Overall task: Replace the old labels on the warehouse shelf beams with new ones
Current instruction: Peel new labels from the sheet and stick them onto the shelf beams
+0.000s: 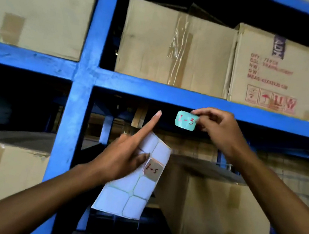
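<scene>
Racking of blue steel: upright post (pixel 83 79) at centre-left, horizontal shelf beam (pixel 153 91) across the middle. Right hand (pixel 221 130) raised just under that beam, thumb and forefinger pinched on the right edge of a pale label (pixel 186 120) marked in red, apparently "2-3"; label hanging free in front of the dark gap below the beam, near its lower edge, contact with the beam not discernible. Left hand (pixel 124 158) lower and left of centre, index finger extended up toward the beam, thumb and remaining fingers clamped on a white label sheet (pixel 134 183) of blank rounded rectangles, tilted, lower end hanging down. One brownish label (pixel 153 170) lying on the sheet beside the left thumb, red marking apparently "2-5". Cardboard cartons above the beam: taped carton (pixel 171 46) at centre, printed carton (pixel 271 73) with red text and handling symbols to its right, touching. Further cartons at upper left (pixel 37 9), lower left (pixel 3 171) and lower right (pixel 216 205).
</scene>
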The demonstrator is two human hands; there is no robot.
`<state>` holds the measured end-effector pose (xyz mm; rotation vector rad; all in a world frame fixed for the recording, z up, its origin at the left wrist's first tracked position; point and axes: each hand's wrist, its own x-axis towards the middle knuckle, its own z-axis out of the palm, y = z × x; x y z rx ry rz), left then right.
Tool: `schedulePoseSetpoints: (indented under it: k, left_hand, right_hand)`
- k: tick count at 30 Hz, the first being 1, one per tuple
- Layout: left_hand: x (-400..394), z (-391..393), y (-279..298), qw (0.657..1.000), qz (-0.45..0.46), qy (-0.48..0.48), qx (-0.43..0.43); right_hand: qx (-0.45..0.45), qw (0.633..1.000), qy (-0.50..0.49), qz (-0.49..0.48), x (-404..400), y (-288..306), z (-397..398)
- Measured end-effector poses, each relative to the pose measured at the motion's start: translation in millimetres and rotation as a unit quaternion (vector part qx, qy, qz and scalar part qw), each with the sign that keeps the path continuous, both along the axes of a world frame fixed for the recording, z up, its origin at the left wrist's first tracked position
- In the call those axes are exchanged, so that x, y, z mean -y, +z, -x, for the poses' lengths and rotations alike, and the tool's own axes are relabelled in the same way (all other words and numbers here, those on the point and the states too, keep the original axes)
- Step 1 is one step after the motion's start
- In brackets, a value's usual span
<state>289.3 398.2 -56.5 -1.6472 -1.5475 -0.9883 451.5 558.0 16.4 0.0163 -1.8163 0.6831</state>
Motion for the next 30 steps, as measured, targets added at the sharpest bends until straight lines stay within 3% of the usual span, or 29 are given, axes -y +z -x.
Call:
schedulePoseSetpoints:
  k: [5, 10, 17, 30]
  left_hand:
    - [-18, -17, 48, 0.995, 0.015, 0.081, -0.052]
    - [-27, -26, 74, 0.980, 0.051, 0.173, -0.081]
    - [-39, -28, 94, 0.964, 0.075, 0.230, -0.107]
    - [-69, -17, 108, 0.938, 0.134, 0.298, -0.118]
  right_hand:
    - [-0.024, 0.997, -0.010, -0.072, -22, 35, 12]
    - [-0.030, 0.996, 0.000, -0.078, -37, 54, 22]
    - [-0.032, 0.994, 0.082, -0.057, -48, 66, 27]
    - [-0.008, 0.996, 0.075, -0.050, -62, 68, 31]
